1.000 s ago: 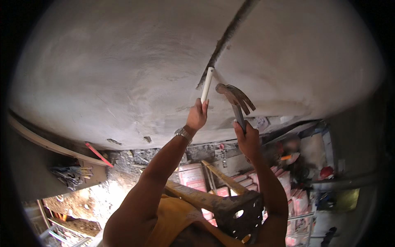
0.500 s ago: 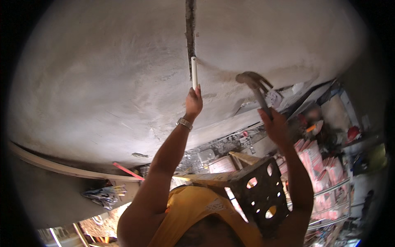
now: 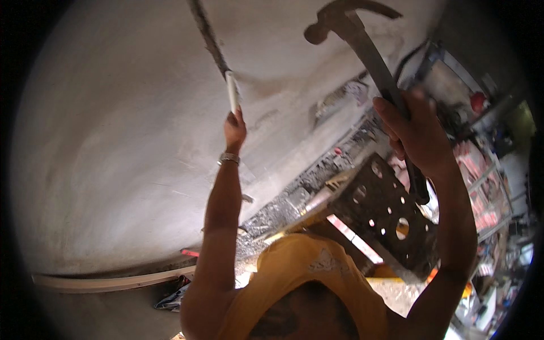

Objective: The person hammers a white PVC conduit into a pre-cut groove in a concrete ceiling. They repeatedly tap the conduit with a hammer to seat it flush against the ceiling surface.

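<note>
A dark narrow groove (image 3: 207,35) is cut into the grey plastered wall. At its lower end my left hand (image 3: 234,131), closed, grips the bottom of a slim white tube (image 3: 232,90) that slants up along the groove line. A metal watch is on that wrist. My right hand (image 3: 416,133) is wrapped round the handle of a claw hammer (image 3: 371,54), raised well to the right of the tube. The hammer's head is up, its striking face toward the left and its claw toward the right, apart from wall and tube.
A dark board with round holes (image 3: 381,218) stands close in front of my body. Rubble (image 3: 272,218) lines the wall's foot, beside a long pale strip (image 3: 113,283) at lower left. Pink-and-white bags (image 3: 479,187) and a red round object (image 3: 477,102) are at the right.
The hammer has swung back, up and to the right, away from the tube, and looks larger. My view has turned, so wall and left hand appear shifted left. The left hand keeps hold of the tube.
</note>
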A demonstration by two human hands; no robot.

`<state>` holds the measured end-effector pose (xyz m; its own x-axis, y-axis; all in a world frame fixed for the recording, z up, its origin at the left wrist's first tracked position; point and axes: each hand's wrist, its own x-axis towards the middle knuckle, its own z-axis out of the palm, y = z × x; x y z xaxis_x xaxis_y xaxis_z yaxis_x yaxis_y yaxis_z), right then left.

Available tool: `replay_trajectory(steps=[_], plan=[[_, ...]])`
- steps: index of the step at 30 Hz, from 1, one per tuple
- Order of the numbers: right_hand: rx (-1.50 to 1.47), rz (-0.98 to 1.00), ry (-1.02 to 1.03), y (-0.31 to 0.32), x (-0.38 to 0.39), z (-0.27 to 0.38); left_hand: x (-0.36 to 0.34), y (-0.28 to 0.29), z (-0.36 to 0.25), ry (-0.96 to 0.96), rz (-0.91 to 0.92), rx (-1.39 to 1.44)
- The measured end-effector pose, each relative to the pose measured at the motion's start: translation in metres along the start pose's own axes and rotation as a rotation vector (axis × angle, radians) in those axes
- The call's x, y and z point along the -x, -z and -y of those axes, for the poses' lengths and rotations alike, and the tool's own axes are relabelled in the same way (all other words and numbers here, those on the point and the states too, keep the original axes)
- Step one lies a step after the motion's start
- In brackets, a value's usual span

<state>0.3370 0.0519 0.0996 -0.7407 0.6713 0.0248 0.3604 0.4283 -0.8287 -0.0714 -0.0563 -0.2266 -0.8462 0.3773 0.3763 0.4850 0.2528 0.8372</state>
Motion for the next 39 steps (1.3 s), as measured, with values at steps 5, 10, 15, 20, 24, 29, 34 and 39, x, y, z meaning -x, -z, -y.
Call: replay_trajectory(steps=[5,10,15,20,24,29,34,39], plan=[[-0.326,0.068,-0.171,-0.015,0.046,0.008,-0.002,0.008,-0.038,0.242,0.212,0.427],[-0.360,-0.004,-0.332,-0.031,0.095,-0.016,0.008,0.003,-0.075,0.445,0.266,0.573],[-0.304,-0.208,-0.388,-0.067,0.125,-0.054,0.009,-0.002,-0.010,0.199,0.186,0.490],[-0.319,-0.389,-0.372,-0.093,0.131,-0.078,0.012,0.006,-0.069,0.310,0.252,0.597],[-0.340,-0.418,-0.350,-0.104,0.126,-0.070,0.007,0.029,-0.061,0.174,0.316,0.369],[-0.644,-0.366,-0.215,-0.130,0.119,-0.049,0.018,0.056,-0.093,-0.051,0.360,0.038],[-0.978,-0.137,-0.015,-0.192,0.076,-0.039,0.004,0.081,-0.052,-0.208,0.322,-0.465],[-0.985,-0.051,-0.123,-0.291,0.023,-0.070,-0.012,0.091,-0.063,-0.166,0.309,-0.586]])
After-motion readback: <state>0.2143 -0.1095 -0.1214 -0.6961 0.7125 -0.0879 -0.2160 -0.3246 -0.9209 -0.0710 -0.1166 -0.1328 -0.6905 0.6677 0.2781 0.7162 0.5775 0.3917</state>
